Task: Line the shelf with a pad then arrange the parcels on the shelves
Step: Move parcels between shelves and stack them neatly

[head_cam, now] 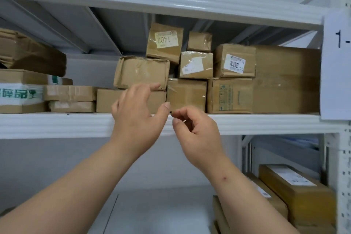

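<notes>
Head view: your left hand [136, 112] has its fingers spread at the dented parcel [141, 72]; your right hand [193, 131] curls loosely, apparently holding nothing. Parcels mostly stacked on the shelf [57, 125]; pad unclear. Lower shelf [161, 211] holds a few, space left.

Both arms reach up, the left hand [135, 114] spread wide open and the right hand [195, 131] loosely curled, thumbs nearly touching.

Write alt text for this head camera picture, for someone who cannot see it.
Two bare hands, left hand open and right hand loosely curled, reach toward brown cardboard parcels stacked on a white metal shelf.
</notes>
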A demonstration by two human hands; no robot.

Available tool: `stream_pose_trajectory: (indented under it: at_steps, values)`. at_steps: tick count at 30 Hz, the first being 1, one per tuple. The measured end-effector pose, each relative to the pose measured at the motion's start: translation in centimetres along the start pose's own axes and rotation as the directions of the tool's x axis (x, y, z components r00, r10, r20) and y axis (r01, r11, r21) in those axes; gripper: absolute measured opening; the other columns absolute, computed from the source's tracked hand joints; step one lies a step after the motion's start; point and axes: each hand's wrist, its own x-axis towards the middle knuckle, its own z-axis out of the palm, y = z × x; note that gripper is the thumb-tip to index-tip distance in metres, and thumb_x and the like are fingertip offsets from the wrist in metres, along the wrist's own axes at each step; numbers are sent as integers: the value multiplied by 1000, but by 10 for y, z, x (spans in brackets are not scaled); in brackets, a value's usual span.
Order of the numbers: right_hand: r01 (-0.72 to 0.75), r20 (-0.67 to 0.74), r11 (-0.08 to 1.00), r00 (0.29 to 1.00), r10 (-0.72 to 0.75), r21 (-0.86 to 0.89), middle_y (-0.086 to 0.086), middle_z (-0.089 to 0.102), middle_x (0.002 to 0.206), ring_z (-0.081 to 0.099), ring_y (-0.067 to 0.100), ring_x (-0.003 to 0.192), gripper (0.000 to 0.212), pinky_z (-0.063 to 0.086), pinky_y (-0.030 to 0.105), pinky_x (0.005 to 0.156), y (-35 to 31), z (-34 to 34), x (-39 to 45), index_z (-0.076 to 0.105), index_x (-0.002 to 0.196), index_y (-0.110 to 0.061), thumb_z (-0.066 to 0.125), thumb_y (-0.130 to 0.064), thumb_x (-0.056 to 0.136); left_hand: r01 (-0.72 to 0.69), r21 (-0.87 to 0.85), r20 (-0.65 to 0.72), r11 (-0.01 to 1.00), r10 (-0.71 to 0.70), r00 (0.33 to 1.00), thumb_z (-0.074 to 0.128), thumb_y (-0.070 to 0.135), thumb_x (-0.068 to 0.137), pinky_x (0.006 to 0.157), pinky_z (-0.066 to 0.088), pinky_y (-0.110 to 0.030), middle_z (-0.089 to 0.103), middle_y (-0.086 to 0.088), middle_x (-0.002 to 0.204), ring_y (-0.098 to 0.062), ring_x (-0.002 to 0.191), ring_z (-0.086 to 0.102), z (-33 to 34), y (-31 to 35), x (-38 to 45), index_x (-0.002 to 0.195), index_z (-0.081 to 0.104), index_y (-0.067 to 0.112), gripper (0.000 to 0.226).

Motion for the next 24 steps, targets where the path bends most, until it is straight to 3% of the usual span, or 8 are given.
stream_pose_trajectory:
  at_steps: [3, 7, 10, 13, 16, 20, 24]
  values:
    - [-107, 64, 991, 992, 112, -84, -12, 62, 81, 53, 4, 66, 7, 38, 16, 63, 6, -3, -30, 67, 94, -20, 60, -19, 93, 8, -44, 25, 999, -7, 1000, 52, 44, 80, 103, 26, -36, 46, 22, 118, -14, 125, 46, 11, 9, -32, 127, 58, 31, 48]
    - [-274, 121, 948, 948, 295, -164, -8, 66, 89, 55, 6, 71, 11, 43, 25, 69, 18, -8, -82, 67, 98, -19, 58, -24, 94, 93, -172, 80, 981, -81, 994, 55, 41, 80, 107, 34, -52, 48, 17, 115, -19, 123, 48, 30, 11, -85, 124, 60, 27, 46]
    - [-392, 127, 902, 900, 417, -181, -4, 67, 89, 56, 9, 73, 11, 48, 32, 71, 25, -9, -118, 66, 97, -17, 57, -23, 94, 237, -206, 193, 949, -198, 961, 52, 46, 76, 105, 37, -57, 47, 15, 114, -20, 121, 50, 44, 7, -125, 123, 60, 29, 50]
    - [-478, 129, 857, 854, 505, -191, -9, 61, 80, 54, 10, 70, 8, 48, 33, 69, 36, -14, -149, 62, 88, -17, 56, -19, 93, 356, -179, 353, 917, -278, 894, 51, 53, 71, 104, 39, -56, 50, 13, 114, -22, 119, 52, 63, 1, -163, 120, 61, 31, 55]
    - [-564, 104, 799, 799, 592, -210, -12, 61, 82, 56, 7, 72, 7, 48, 25, 69, 52, -25, -173, 64, 91, -21, 58, -20, 93, 473, -171, 500, 864, -337, 798, 63, 45, 82, 103, 43, -47, 48, 11, 117, -19, 118, 53, 82, -4, -191, 121, 59, 32, 42]
    - [-648, 59, 730, 737, 673, -218, -9, 64, 98, 59, 5, 84, 17, 51, 21, 76, 77, -50, -190, 66, 111, -22, 58, -22, 96, 604, -139, 586, 785, -427, 688, 65, 28, 92, 90, 42, -31, 52, 8, 130, -11, 112, 52, 106, -7, -217, 127, 56, 31, 36]
    - [-704, 0, 687, 698, 716, -180, -15, 62, 103, 57, -3, 90, 16, 43, 9, 71, 108, -81, -202, 62, 110, -32, 59, -24, 96, 718, -129, 631, 684, -502, 591, 65, 31, 93, 86, 41, -28, 52, 7, 132, -12, 112, 53, 139, -1, -235, 126, 54, 32, 35]
